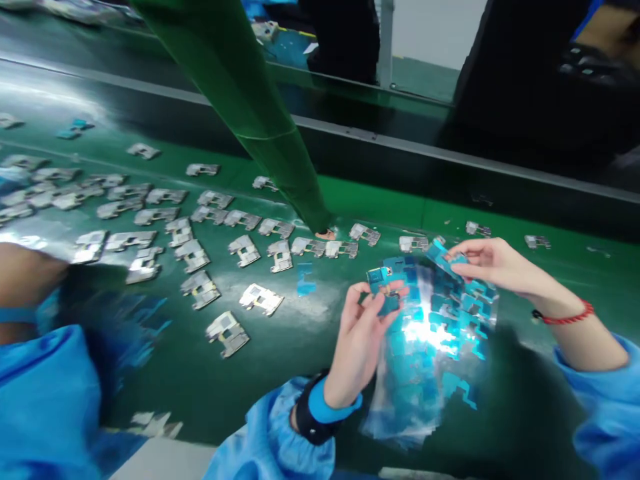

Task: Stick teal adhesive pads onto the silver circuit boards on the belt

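Note:
My left hand [361,332] is closed in a pinch on a small blue-filmed metal part [384,283] at the left edge of a shiny clear sheet [425,353] that carries several blue film pieces. My right hand [493,263] pinches a blue film piece [440,252] at the sheet's top right corner. The sheet hangs over the dark green table [280,360] between both hands and glares in the middle.
Several small silver metal frames [227,333] lie spread over the table's left half. A loose blue film piece [305,279] lies near them. A green-sleeved arm [250,100] of another person reaches down to the table, fingertip [326,234] touching it. Dark-clothed people stand beyond the rail [450,157].

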The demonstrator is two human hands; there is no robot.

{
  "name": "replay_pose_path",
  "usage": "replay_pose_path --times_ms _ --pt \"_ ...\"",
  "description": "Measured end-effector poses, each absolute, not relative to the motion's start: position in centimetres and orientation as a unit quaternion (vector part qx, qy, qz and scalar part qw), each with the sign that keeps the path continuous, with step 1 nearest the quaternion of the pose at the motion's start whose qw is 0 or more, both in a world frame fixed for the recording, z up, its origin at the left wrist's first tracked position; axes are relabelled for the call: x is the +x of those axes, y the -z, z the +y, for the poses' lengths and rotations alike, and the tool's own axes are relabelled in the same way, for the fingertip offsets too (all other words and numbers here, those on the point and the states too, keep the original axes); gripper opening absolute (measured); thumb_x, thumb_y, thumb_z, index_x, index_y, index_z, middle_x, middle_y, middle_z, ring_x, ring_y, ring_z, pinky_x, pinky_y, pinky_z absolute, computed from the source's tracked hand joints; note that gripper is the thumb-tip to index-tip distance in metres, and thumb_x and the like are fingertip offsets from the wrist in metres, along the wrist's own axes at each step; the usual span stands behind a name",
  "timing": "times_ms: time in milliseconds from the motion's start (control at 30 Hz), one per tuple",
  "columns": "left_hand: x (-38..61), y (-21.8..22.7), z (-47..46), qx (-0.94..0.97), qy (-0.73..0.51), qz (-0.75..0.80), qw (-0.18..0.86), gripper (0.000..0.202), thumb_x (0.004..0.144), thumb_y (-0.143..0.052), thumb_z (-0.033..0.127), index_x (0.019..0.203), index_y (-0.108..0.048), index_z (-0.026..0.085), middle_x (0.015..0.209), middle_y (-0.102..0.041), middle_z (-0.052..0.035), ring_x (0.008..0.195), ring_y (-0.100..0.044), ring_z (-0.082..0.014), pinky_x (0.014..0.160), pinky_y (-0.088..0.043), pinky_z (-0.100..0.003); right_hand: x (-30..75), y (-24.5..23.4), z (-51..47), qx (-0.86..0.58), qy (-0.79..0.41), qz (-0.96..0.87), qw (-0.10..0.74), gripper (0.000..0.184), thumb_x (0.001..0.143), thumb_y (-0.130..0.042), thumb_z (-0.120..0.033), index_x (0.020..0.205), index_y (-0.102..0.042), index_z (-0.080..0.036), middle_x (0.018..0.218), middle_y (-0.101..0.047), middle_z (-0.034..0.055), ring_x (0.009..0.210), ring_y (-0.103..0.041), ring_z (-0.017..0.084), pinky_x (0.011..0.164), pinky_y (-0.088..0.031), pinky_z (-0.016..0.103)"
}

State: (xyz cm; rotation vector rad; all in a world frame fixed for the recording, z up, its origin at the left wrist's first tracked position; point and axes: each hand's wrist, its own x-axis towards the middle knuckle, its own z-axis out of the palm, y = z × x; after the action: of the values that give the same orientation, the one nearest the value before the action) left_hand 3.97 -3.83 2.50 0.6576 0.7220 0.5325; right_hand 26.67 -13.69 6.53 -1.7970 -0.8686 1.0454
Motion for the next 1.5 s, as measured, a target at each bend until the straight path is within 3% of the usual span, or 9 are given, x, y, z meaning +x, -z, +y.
replay_pose_path --times_ms 167,400,567,767,1000,1100,1267,1400,1500 --pt "7.8 -3.1 0.4 0.454 -0.238 0.343 0.787 0.026 0.068 -0.076 0.029 0.087 -0.060 0.018 0.077 -0.069 -0.0005 0.071 -0.064 -0.0153 0.066 -0.053 -0.028 32.8 -2.6 -9.9 -0.783 -0.314 -0.244 0.479 0.025 0.085 -0.070 -0.031 0.101 -0.066 -0.012 0.085 -0.068 0.0034 0.071 -0.064 0.011 0.071 -0.056 0.027" --pt "15.3 -2.1 3.8 0.511 -0.275 0.355 0.733 0.017 0.076 -0.074 0.017 0.089 -0.065 0.013 0.077 -0.067 -0.0016 0.066 -0.062 -0.0122 0.067 -0.053 -0.028 39.6 0.7 -7.0 -0.846 -0.233 -0.270 0.396 0.031 0.094 -0.059 -0.033 0.118 -0.059 -0.015 0.113 -0.063 0.0080 0.092 -0.065 0.018 0.078 -0.057 0.037" --pt "20.5 0.8 6.6 0.560 -0.258 0.394 0.682 0.024 0.092 -0.062 0.027 0.111 -0.061 0.013 0.103 -0.066 -0.0062 0.083 -0.066 -0.0168 0.073 -0.057 -0.035 43.9 0.1 -14.0 -0.882 -0.133 -0.323 0.317 0.028 0.094 -0.059 -0.033 0.115 -0.061 -0.015 0.115 -0.063 0.0083 0.097 -0.064 0.019 0.084 -0.055 0.040" --pt "24.4 3.3 8.8 0.625 -0.254 0.419 0.608 0.030 0.093 -0.060 0.031 0.117 -0.060 0.015 0.115 -0.064 -0.0093 0.097 -0.065 -0.0211 0.082 -0.056 -0.041 43.0 3.2 -19.5 -0.881 -0.051 -0.404 0.242 0.030 0.091 -0.063 -0.034 0.115 -0.062 -0.016 0.126 -0.059 0.0099 0.114 -0.058 0.025 0.097 -0.048 0.049" --pt "24.1 1.1 7.2 0.673 -0.263 0.376 0.580 0.036 0.090 -0.063 0.028 0.124 -0.059 0.017 0.139 -0.052 -0.0128 0.125 -0.051 -0.0296 0.104 -0.042 -0.053 42.1 3.0 -19.7 -0.846 0.003 -0.468 0.254 0.021 0.082 -0.071 -0.034 0.086 -0.065 -0.014 0.114 -0.062 0.0097 0.109 -0.058 0.024 0.098 -0.045 0.048" --pt "21.6 -1.3 4.4 0.673 -0.222 0.340 0.618 0.033 0.085 -0.066 0.024 0.116 -0.065 0.012 0.134 -0.058 -0.0187 0.130 -0.049 -0.0340 0.111 -0.035 -0.048 39.3 1.5 -19.6 -0.826 0.035 -0.482 0.290 0.021 0.075 -0.075 -0.033 0.075 -0.064 -0.016 0.116 -0.058 0.0143 0.110 -0.057 0.027 0.100 -0.045 0.046" --pt "14.3 -4.2 -1.7 0.642 -0.097 0.251 0.717 0.050 0.078 -0.071 0.041 0.121 -0.064 0.015 0.121 -0.069 -0.0158 0.102 -0.069 -0.0311 0.084 -0.056 -0.041 29.6 0.1 -18.7 -0.773 0.046 -0.539 0.331 0.026 0.075 -0.073 -0.041 0.090 -0.066 -0.021 0.126 -0.057 0.0124 0.117 -0.056 0.027 0.101 -0.046 0.045" --pt "9.8 -4.2 -3.6 0.549 -0.015 0.230 0.804 0.058 0.074 -0.076 0.038 0.122 -0.058 0.013 0.104 -0.075 -0.0125 0.084 -0.074 -0.0235 0.075 -0.058 -0.033 26.9 0.3 -19.2 -0.774 0.029 -0.548 0.315 0.042 0.071 -0.075 -0.053 0.102 -0.067 -0.027 0.124 -0.063 0.0072 0.116 -0.058 0.026 0.100 -0.047 0.042" --pt "7.9 -3.4 -2.5 0.533 -0.050 0.280 0.797 0.055 0.071 -0.080 0.039 0.116 -0.060 0.014 0.098 -0.077 -0.0091 0.080 -0.074 -0.0205 0.071 -0.058 -0.027 31.7 0.5 -21.5 -0.843 0.069 -0.440 0.300 0.054 0.086 -0.061 -0.053 0.128 -0.055 -0.021 0.134 -0.056 0.0139 0.124 -0.053 0.028 0.103 -0.043 0.046"
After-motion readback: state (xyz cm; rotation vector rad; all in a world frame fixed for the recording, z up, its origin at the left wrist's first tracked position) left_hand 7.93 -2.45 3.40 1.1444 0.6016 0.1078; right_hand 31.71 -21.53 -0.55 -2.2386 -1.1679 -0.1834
